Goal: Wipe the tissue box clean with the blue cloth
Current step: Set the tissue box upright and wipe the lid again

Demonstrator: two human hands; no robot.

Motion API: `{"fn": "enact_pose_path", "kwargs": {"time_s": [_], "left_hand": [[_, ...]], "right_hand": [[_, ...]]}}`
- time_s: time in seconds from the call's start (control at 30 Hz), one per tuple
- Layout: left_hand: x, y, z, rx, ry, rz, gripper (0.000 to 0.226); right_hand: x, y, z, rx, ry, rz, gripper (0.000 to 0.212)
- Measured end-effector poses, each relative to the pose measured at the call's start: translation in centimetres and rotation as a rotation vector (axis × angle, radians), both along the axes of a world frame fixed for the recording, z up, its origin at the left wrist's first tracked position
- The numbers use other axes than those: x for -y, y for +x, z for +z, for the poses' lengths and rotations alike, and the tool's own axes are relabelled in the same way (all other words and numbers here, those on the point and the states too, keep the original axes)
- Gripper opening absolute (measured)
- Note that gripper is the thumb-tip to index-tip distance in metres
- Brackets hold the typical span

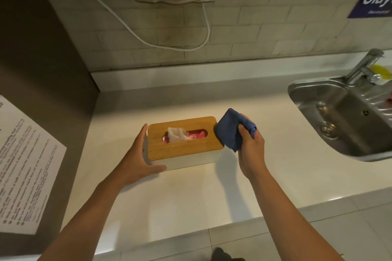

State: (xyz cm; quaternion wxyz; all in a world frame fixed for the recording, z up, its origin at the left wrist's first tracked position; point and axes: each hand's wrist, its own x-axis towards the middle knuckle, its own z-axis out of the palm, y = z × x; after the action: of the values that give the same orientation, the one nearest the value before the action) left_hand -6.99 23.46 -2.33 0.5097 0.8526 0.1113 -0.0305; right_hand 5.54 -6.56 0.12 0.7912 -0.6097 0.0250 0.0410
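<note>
Your right hand point(251, 150) has its fingers point(244, 131) curled tight round the cloth point(231, 131), which is bunched in the grip; a fold of it hangs down below your palm. The cloth sits against the right end of the box point(182, 144), at the corner of the lid point(184, 146); whether it presses on the lid or only brushes it, you cannot tell from here.

Your left hand point(137, 159) lies flat against the left end of the box, fingers straight and held together, pointing away from you, the thumb point(157, 168) stretched along the near side at the base. It steadies the box without wrapping round it.

The box is white with a wooden lid. It stands on the tabletop point(191, 193), long side toward you, between your two hands. A white tissue point(177, 134) sticks up through the oval slot in the lid, and something red shows in the slot to its right.

Right of the box, well apart, a steel sink point(339, 116) is set into the tabletop, with a tap point(364, 65) behind it and something yellow just behind the tap. Beyond the box a tiled wall point(244, 27) rises, with a white cable point(148, 38) looping down it. Left of the box stands a dark panel point(42, 70) bearing a printed sheet point(23, 165).
</note>
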Motion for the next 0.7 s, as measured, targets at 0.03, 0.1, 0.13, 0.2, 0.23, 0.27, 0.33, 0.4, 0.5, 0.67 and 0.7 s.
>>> {"fn": "enact_pose_path", "kwargs": {"time_s": [0.03,0.1,0.13,0.2,0.23,0.27,0.33,0.4,0.5,0.67,0.7], "left_hand": [[0.0,-0.1,-0.2,0.016,-0.002,0.02,0.136],[0.3,0.0,-0.4,0.067,-0.018,0.053,0.12],[0.5,0.1,-0.4,0.079,-0.023,0.07,0.106],[0.9,0.1,-0.4,0.077,-0.016,0.118,0.08],[1.0,0.1,-0.5,0.087,-0.001,0.153,0.076],[1.0,0.0,-0.8,0.104,0.024,0.188,0.077],[1.1,-0.1,-1.1,0.122,0.057,0.227,0.08],[1.4,-0.3,-1.2,0.109,0.105,0.239,0.082],[2.1,-0.5,-0.9,0.108,0.242,0.25,0.077],[3.9,-0.2,-0.9,0.071,0.418,0.248,0.07],[4.1,-0.2,-1.0,0.065,0.417,0.247,0.071]], "right_hand": [[1.0,0.5,-0.1,0.05,-0.117,-0.031,0.025],[3.6,1.8,-0.3,0.303,-0.494,-0.065,0.029],[4.9,2.6,-0.7,0.445,-0.669,-0.056,0.03],[7.2,3.5,-2.1,0.615,-0.849,-0.006,0.037],[8.2,3.7,-3.0,0.659,-0.93,0.01,0.041],[9.1,3.8,-3.9,0.685,-1.022,0.016,0.044],[10.4,4.1,-5.7,0.697,-1.197,0.02,0.051],[10.8,4.4,-7.5,0.687,-1.257,0.072,0.053],[10.0,3.6,-9.4,0.74,-1.252,0.289,0.047],[10.1,2.1,-8.6,0.571,-1.146,0.4,0.055],[10.2,2.1,-8.1,0.56,-1.176,0.409,0.057]]}}
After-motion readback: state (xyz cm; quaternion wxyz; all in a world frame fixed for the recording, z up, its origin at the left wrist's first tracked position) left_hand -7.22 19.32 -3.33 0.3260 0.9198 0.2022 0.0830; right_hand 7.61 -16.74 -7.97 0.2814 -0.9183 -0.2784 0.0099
